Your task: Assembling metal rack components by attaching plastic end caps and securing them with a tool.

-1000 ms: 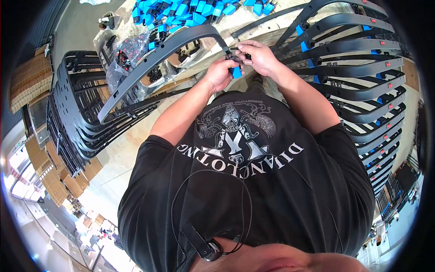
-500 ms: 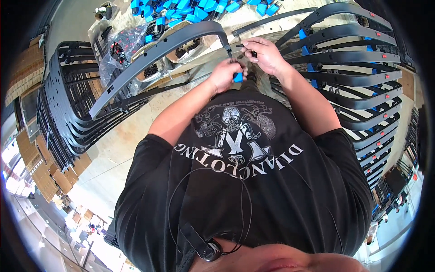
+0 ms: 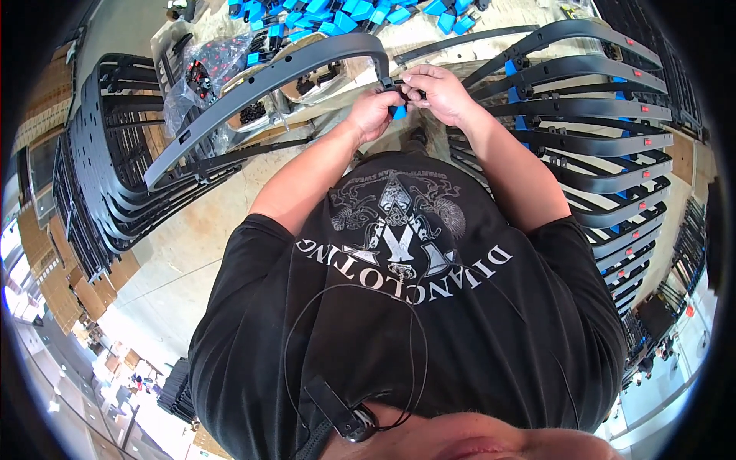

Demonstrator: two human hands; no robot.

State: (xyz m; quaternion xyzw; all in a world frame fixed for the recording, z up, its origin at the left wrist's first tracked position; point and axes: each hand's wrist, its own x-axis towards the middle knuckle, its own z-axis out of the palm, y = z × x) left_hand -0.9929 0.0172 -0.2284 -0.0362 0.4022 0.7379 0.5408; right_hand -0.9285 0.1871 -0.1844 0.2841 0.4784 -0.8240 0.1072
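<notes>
1. Since the frame a second ago, both hands and the long grey curved strip point(image 3: 261, 77) sit a little higher and more central in the head view, though the grip itself looks unchanged.
2. Left hand point(image 3: 373, 113) and right hand point(image 3: 441, 92) meet at the strip's bent end, with a small blue clip point(image 3: 399, 112) between them.
3. Both sets of fingers are curled closed: the left pinches the strip's end and the clip from below, the right presses from above. The clip's lower edge peeks out under the left fingertips; whether it is fully seated I cannot tell, as the knuckles hide the joint.
4. Progress, as a judgement: the rack of grey strips at right point(image 3: 583, 146) already carries blue clips, while the stack at left point(image 3: 100, 176) shows none, so a good share appears done and plenty remains.
5. Loose blue clips point(image 3: 337, 11) lie heaped on the table point(image 3: 460, 38) beyond the hands.
</notes>
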